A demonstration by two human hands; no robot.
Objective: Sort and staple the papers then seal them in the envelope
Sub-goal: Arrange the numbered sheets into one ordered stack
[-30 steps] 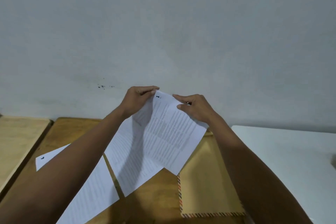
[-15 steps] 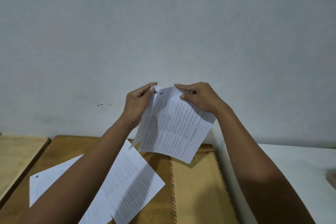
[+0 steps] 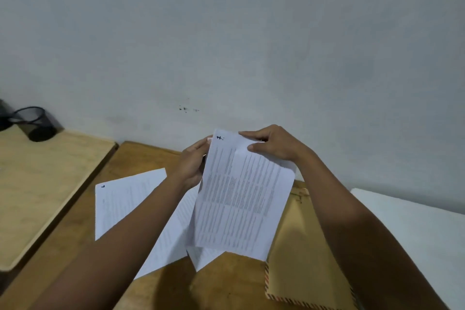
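I hold a printed white sheet [image 3: 241, 199] up above the wooden table [image 3: 221, 284]; a second sheet's corner shows behind its bottom edge. My right hand [image 3: 274, 145] pinches the sheet's top edge, thumb on the front. My left hand [image 3: 192, 163] grips the left edge from behind, its fingers partly hidden by the paper. Another printed sheet [image 3: 120, 204] lies flat on the table under my left forearm. A brown envelope [image 3: 302, 259] with a striped border lies flat to the right, partly covered by the held paper and my right arm.
A lighter wooden board [image 3: 42, 184] lies at the left with a black mesh pen cup [image 3: 37, 123] at its far end. A white surface [image 3: 415, 234] adjoins the table on the right. A plain wall stands right behind the table.
The held sheets have come lower and turned more upright in front of me. My view has tilted down and left, bringing the pen cup into sight.
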